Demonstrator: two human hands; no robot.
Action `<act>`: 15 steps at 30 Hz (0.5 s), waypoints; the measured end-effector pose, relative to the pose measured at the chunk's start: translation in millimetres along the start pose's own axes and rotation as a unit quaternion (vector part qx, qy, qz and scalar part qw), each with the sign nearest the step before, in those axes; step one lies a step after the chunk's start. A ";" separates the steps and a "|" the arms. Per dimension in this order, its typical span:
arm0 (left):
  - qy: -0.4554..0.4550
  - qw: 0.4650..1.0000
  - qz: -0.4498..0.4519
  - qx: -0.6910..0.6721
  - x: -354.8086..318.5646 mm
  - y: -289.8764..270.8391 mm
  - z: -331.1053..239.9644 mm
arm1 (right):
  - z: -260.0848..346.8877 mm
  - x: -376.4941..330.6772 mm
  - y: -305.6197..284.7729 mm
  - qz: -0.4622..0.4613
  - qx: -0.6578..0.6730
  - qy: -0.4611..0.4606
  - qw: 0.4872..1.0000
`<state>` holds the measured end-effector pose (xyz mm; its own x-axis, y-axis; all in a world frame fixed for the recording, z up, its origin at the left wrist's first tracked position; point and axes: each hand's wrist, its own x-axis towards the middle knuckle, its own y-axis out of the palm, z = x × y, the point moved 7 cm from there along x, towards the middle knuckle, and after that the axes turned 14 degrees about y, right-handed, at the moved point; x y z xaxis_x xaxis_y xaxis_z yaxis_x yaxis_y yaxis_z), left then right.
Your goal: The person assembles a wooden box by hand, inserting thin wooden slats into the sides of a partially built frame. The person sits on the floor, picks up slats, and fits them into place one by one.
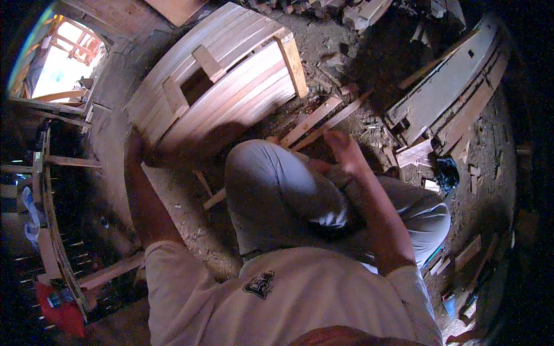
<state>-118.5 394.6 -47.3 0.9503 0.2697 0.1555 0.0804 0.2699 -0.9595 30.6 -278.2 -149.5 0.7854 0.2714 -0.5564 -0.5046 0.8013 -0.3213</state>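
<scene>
A large pale slatted wooden panel [242, 109] with an oblong gap in its middle stands in front of me, to the left. Short wooden blocks [208, 63] cross its slats beside the gap, and a batten [292, 64] runs along its right end. My left hand [136, 147] is at the panel's near left corner, against its edge; shadow hides its fingers. Over my bent legs, my right hand [344, 151] is raised with its fingers stretched out, and I see nothing in it. Just beyond it lie narrow wooden strips [311, 121] on the ground.
Long weathered boards [444, 86] lie at the right, with wood scraps [415, 154] and a dark plastic bag [446, 173] near them. A slatted wooden structure [49, 196] stands at the left, with a red item [60, 308] below. Bright light enters through an opening [63, 60] at the far left.
</scene>
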 end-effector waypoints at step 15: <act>-0.005 0.983 -0.103 -0.152 -34.8 15.3 25.0 | 159.4 179.9 47.8 0.030 0.523 -0.117 0.844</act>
<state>-157.8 412.5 -61.6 0.9013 0.2486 0.3547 0.3582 0.0324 -0.9331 204.9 -106.1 -142.7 0.8810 0.3273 -0.3417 -0.0491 0.7815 0.6219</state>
